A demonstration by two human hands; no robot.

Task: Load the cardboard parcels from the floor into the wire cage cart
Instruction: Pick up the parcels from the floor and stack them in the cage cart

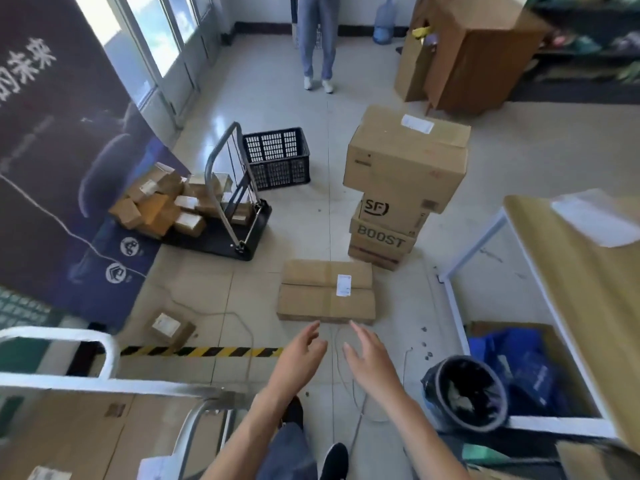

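A flat cardboard parcel with a white label lies on the floor tiles in front of me. My left hand and my right hand reach toward its near edge, both with fingers straight and holding nothing, a short gap away from it. Behind it stands a stack of parcels, the top one large, with "SF" and "BOOST" boxes below. A small parcel lies at the left. The cart's white frame with a large cardboard box inside shows at the bottom left.
A black platform trolley with several small boxes stands at the left, a black crate behind it. A person stands at the far end. A lined bin and a white shelf frame sit at the right.
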